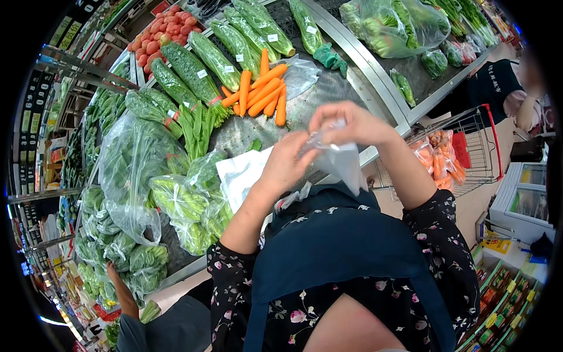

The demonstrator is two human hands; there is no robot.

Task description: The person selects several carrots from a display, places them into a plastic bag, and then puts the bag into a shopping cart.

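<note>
A thin clear plastic bag (pixel 340 159) hangs between both my hands above the edge of a metal produce stand (pixel 328 88). My left hand (pixel 287 163) pinches the bag's top edge from the left. My right hand (pixel 352 122) grips the same top edge from above and to the right. The bag looks empty and droops down over my dark apron. A pile of loose orange carrots (pixel 261 89) lies on the stand just beyond my hands.
Bagged cucumbers (pixel 193 70), leafy greens in plastic (pixel 132 164) and red tomatoes (pixel 161 32) fill the stand's left. A flat stack of clear bags (pixel 240 173) lies at the stand's edge. A red shopping cart (pixel 463 149) with bagged carrots stands right. Another person's arm (pixel 120 290) reaches in at lower left.
</note>
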